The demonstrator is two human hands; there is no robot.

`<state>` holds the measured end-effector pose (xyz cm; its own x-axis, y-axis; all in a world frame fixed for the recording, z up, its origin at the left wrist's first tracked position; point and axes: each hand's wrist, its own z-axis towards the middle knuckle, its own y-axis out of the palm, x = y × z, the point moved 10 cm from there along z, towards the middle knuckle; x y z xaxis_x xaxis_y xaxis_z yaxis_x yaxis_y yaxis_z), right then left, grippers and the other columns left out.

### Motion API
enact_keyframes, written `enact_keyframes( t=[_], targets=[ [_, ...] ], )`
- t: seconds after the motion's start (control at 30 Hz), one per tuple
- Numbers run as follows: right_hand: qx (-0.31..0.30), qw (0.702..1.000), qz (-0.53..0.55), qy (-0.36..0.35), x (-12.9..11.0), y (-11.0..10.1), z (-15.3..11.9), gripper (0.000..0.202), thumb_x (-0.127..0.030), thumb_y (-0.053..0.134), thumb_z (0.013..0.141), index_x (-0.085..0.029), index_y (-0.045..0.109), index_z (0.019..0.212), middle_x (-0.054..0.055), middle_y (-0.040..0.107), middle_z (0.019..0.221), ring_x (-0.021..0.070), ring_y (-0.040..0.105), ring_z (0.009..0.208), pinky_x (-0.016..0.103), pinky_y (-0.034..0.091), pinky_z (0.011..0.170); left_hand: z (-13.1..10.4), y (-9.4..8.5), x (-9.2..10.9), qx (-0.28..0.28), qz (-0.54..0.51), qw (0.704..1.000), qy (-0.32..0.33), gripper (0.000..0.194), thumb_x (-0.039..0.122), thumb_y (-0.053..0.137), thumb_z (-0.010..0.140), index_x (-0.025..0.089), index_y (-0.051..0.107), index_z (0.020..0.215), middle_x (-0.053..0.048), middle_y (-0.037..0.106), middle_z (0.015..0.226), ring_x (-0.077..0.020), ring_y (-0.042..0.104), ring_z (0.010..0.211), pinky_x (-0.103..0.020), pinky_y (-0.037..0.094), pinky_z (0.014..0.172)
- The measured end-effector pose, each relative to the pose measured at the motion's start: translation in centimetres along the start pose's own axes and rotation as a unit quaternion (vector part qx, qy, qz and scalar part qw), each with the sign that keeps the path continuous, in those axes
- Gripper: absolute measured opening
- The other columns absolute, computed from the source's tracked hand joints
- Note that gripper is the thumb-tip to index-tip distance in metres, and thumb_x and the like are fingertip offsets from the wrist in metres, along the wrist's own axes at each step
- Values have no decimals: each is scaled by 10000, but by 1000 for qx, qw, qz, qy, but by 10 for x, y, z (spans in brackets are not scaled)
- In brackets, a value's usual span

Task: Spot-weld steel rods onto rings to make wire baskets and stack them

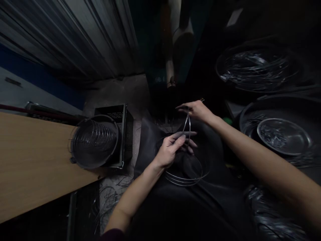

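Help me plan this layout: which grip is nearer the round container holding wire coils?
Left. The left grip lies to the right of the round container, across a gap; the right grip is farther right and higher in the picture.

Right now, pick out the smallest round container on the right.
The shiny bowl, inside the wide lower basin; both that and the upper basin are larger.

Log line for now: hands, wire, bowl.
left hand: pinching wire; right hand: at wire's upper end; wire: looped; bowl: right side, metal bits inside
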<state>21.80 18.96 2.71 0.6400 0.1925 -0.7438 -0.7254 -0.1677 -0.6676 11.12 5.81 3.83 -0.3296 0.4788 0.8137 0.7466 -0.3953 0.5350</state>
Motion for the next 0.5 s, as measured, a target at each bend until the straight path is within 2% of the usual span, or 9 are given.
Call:
enact_keyframes(
  t=[0.07, 0.2, 0.27, 0.33, 0.43, 0.5],
  targets=[
    [-11, 1000, -15, 3, -1, 5, 4, 205, -215, 645, 848, -253, 740, 1026, 33, 720, 1010, 232, 662, 971, 343, 479, 900, 2, 4, -5, -20, -14, 1000, 13, 481, 526, 571, 842, 142, 638, 1123, -33, 664, 695, -80, 565, 494, -200, 448, 503],
    [-25, 995, -84, 40, -6, 22, 24, 210, -263, 639, 860, -247, 732, 1047, 38, 718, 1026, 242, 657, 980, 343, 487, 882, 9, -11, -3, 24, 52, 998, 40, 515, 530, 538, 862, 143, 605, 1195, 40, 558, 534, -31, 388, 357, -168, 290, 384],
    [-16, 992, -115, 56, -7, 28, 32, 229, -287, 618, 875, -242, 722, 1074, 41, 712, 1051, 244, 655, 985, 339, 496, 866, 11, -20, -2, 34, 95, 994, 40, 515, 506, 550, 864, 145, 594, 1230, 43, 557, 552, -29, 415, 378, -167, 313, 413],
    [-17, 991, -124, 52, -6, 37, 36, 256, -279, 599, 887, -233, 706, 1115, 44, 704, 1079, 241, 651, 1004, 335, 496, 875, 10, -28, -1, 43, 108, 992, 41, 512, 489, 562, 863, 145, 595, 1240, 18, 602, 628, -43, 502, 453, -174, 383, 483],
    [-31, 994, -102, 35, -1, 45, 39, 273, -233, 592, 883, -213, 694, 1135, 45, 696, 1101, 227, 641, 1039, 321, 480, 920, 8, -38, 5, 72, 74, 994, 44, 505, 483, 612, 826, 130, 630, 1186, -32, 654, 755, -81, 589, 588, -201, 451, 574],
    [-40, 995, -91, 21, 2, 46, 42, 262, -244, 584, 885, -221, 699, 1119, 34, 698, 1097, 216, 641, 1040, 317, 478, 928, 10, -36, 8, 65, 22, 997, 25, 526, 496, 635, 799, 124, 634, 1171, -43, 659, 760, -98, 602, 600, -216, 463, 580]
  ],
)
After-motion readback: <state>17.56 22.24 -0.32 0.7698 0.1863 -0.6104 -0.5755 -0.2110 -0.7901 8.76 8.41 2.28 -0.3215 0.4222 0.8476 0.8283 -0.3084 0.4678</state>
